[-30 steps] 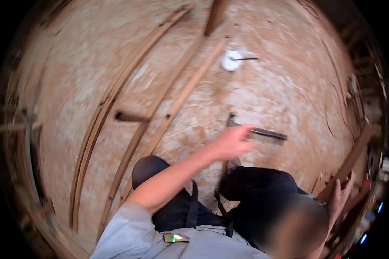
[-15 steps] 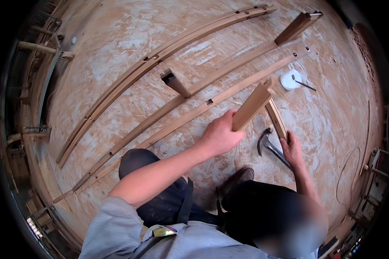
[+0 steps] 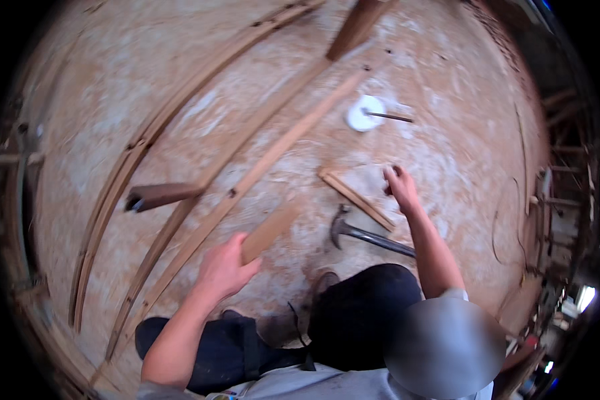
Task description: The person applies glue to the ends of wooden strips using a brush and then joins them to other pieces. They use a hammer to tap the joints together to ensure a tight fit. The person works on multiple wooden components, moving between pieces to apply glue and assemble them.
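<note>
The left hand (image 3: 223, 270) is gripping a short wooden block (image 3: 268, 233), fingers closed around its near end. The right hand (image 3: 400, 189) is pinching something small and dark, too tiny to identify. A hammer (image 3: 367, 235) and a thin wooden strip (image 3: 355, 197) are lying between the two hands.

1. Dusty, pale brown floor (image 3: 147, 87), worn and scuffed all over.
2. Long, bent strips of wood (image 3: 180, 100) lying across the floor.
3. Small white round lid (image 3: 365, 113) with a thin stick across it.
4. Wooden frames and racks (image 3: 567, 200) crowded along the right edge.
5. Bright spot of light (image 3: 585, 297) low on the right, dark around the rim.
</note>
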`<state>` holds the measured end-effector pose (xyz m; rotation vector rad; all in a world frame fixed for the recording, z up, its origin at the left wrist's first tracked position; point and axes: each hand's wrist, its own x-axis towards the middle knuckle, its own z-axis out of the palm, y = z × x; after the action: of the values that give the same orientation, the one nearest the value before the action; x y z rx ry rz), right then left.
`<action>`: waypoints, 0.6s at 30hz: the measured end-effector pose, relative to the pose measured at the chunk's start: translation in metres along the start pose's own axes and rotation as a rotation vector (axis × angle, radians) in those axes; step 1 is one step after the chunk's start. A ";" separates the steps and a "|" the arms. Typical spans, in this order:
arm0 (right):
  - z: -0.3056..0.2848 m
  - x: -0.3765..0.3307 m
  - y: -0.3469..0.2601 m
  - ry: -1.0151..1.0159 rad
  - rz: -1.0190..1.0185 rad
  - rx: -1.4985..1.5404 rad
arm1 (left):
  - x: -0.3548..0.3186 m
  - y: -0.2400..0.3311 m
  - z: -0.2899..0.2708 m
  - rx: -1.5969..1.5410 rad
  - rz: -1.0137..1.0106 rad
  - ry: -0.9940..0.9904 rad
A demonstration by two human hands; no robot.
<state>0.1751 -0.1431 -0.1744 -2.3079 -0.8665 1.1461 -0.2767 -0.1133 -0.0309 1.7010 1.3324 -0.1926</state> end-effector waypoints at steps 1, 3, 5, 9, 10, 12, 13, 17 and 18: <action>-0.003 0.014 -0.019 0.011 0.051 0.262 | -0.003 0.003 0.002 -0.018 -0.007 -0.028; -0.017 0.044 -0.028 -0.012 0.112 0.681 | -0.007 0.004 0.008 -0.044 -0.052 -0.083; -0.025 0.081 -0.025 -0.097 0.137 0.984 | -0.006 0.006 0.009 -0.083 -0.019 -0.076; -0.026 0.104 -0.041 -0.065 0.155 1.244 | -0.017 0.000 0.006 -0.110 -0.028 -0.015; -0.032 0.114 -0.035 -0.068 0.152 1.276 | -0.018 -0.001 0.004 -0.118 -0.043 -0.009; -0.018 0.118 -0.051 0.016 0.121 1.127 | -0.024 -0.009 0.005 -0.149 -0.080 0.009; -0.015 0.119 -0.058 0.065 0.057 1.007 | -0.025 -0.011 0.007 -0.159 -0.068 0.027; -0.015 0.094 -0.088 0.097 -0.213 0.584 | -0.027 -0.014 0.011 -0.156 -0.073 0.012; -0.015 0.089 -0.094 0.119 -0.260 0.501 | -0.026 -0.012 0.012 -0.154 -0.076 -0.012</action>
<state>0.1961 -0.0154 -0.1578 -1.7780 -0.7112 0.9687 -0.2921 -0.1397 -0.0280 1.5201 1.3684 -0.1403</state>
